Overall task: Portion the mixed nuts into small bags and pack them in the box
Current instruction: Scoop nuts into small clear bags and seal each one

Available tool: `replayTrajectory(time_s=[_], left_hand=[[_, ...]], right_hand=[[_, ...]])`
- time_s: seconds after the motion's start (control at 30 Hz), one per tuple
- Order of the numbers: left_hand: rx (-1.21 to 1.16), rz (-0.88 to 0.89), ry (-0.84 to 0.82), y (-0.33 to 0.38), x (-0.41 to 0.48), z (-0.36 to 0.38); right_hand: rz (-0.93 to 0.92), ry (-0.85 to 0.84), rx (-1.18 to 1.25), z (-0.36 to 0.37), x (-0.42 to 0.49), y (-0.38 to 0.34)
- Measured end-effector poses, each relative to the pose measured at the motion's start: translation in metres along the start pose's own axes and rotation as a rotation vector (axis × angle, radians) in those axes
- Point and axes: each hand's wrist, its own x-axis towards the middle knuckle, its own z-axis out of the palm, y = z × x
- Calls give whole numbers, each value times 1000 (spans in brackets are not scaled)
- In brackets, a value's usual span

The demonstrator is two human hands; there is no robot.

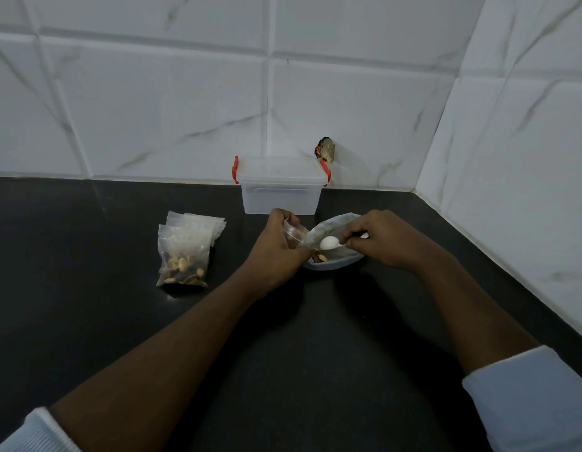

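Observation:
My left hand [276, 252] grips a small clear bag [294, 234] by its mouth, just left of the bowl. A white plastic spoon [329, 243] is pinched in my right hand [377, 239], its bowl turned toward the small bag. Under both hands sits a white bowl [335, 264] lined with a large plastic bag [332, 226] that holds mixed nuts [318, 256]. A filled small bag of nuts [183, 262] lies on the counter to the left. The clear box [279, 190] with red clips and its lid on stands behind the bowl.
Several empty small bags [201, 223] are stacked behind the filled one. The black countertop [103, 321] runs to white tiled walls at the back and right. A dark chipped spot [325, 150] marks the back wall behind the box.

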Motion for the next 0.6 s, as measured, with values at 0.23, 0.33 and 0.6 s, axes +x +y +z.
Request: replayTrajectory(time_s=[0.23, 0.33, 0.6], left_hand=[[19, -50, -53, 1, 3, -3], [78, -58, -95, 3, 2, -5], [152, -7, -49, 0, 2, -4]], right_hand=[[-39, -43, 171, -2, -4, -19], [-23, -57, 208, -3, -5, -22], [195, -126, 627, -1, -8, -23]])
